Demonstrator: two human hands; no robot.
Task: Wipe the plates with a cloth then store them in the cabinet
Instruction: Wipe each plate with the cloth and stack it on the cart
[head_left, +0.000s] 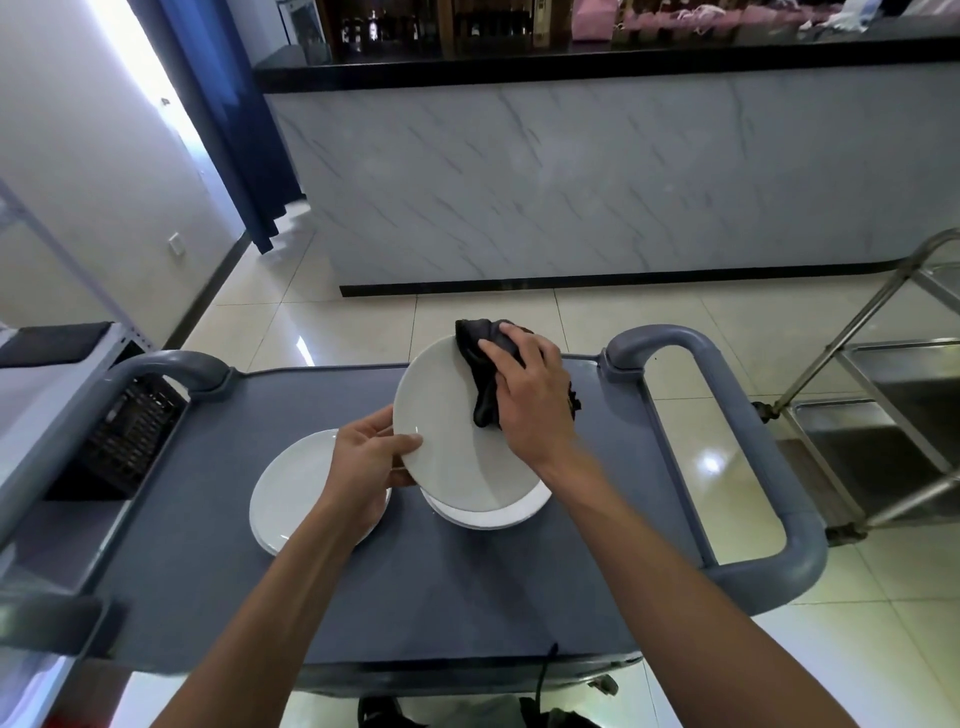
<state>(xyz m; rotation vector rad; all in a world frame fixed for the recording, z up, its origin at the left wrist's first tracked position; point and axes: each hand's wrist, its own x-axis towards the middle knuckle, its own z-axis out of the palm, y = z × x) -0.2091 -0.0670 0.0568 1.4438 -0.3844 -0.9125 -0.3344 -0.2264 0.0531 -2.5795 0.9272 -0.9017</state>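
Grey cart top holds white plates. One plate is tipped up; the left hand pinches its rim, and the right hand presses a soft black cloth on it. It looks smooth, slippery and breakable, so hold the rim.

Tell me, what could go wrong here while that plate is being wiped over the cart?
The left hand grips the tilted plate only at its near edge, so a hard push from the right hand with the black cloth might make it slip. If it dropped, it would probably land on the plates below and could chip them. The other plates lie close to the left wrist and might get knocked.
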